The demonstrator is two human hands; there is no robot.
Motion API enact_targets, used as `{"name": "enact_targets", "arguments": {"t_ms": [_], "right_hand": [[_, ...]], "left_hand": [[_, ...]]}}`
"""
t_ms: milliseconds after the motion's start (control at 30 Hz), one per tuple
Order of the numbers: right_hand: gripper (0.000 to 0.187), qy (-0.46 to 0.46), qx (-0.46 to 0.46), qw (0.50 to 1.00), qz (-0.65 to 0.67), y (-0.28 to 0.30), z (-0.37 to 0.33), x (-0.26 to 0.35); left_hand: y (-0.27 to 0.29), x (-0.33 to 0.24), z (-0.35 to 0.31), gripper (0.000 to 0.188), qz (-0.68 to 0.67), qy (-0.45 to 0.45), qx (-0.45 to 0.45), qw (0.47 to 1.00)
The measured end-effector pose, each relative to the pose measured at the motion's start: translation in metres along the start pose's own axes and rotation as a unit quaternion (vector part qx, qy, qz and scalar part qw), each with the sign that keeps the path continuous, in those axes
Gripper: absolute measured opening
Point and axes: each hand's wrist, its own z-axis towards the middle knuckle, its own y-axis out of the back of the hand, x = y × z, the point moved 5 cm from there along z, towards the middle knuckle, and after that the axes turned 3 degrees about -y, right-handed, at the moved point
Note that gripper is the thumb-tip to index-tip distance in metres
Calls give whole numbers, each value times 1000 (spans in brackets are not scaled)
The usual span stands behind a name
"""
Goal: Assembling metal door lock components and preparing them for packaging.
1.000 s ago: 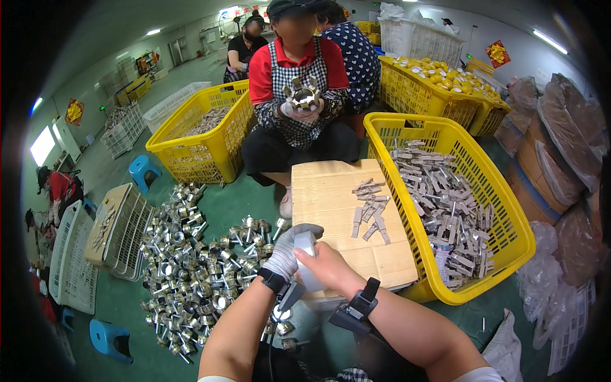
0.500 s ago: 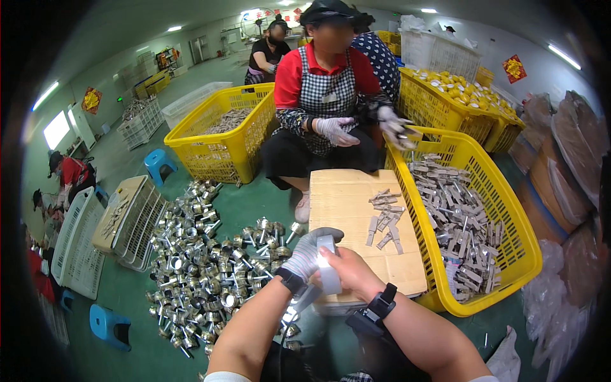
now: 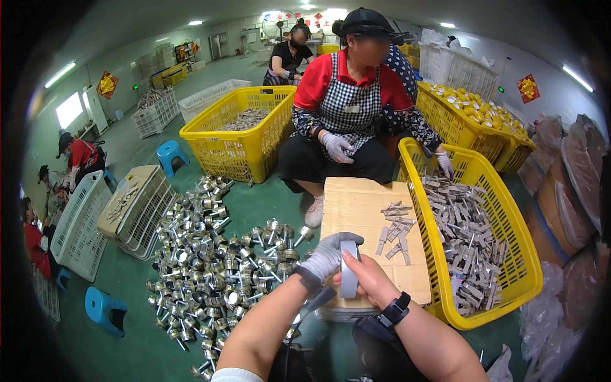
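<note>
Both my hands are closed on a roll of grey tape (image 3: 349, 284) in front of me. My left hand (image 3: 323, 256), in a pale striped glove with grey fingers, grips its far left side. My right hand (image 3: 371, 279) is bare and presses the near right side, thumb on the tape. A loose grey strip (image 3: 322, 298) slants down between the roll and my left wrist, where a grey band (image 3: 309, 280) circles the glove's cuff. Beyond the roll is a cardboard-topped work surface (image 3: 347, 213) with several flat metal clips (image 3: 398, 226) on it.
A yellow basket (image 3: 487, 318) of metal clips stands at right. Many metal cup-shaped parts with stems (image 3: 219, 267) cover the floor at left. A co-worker (image 3: 353, 95) sits opposite, near another yellow basket (image 3: 238, 143). Blue stools (image 3: 105, 309) and white crates (image 3: 79, 235) stand at left.
The roll stays in my two hands, turned slightly more upright. My view has shifted, so the scene sits lower and further right. The co-worker's gloved hand has gone down into the right-hand yellow basket.
</note>
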Motion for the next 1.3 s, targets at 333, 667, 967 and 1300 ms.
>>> {"name": "enact_targets", "arguments": {"t_ms": [333,667,967,1300], "right_hand": [[41,18,6,1000,14,5,4,-3],[42,11,-13,1000,6,8,7,-6],[43,19,-7,1000,20,12,12,-11],[43,21,0,1000,-8,13,11,-13]], "left_hand": [[4,12,12,29,4,-11,7,1000],[4,14,17,27,9,-9,6,1000],[-4,11,17,29,-59,18,24,998],[4,45,34,25,-228,64,32,971]]}}
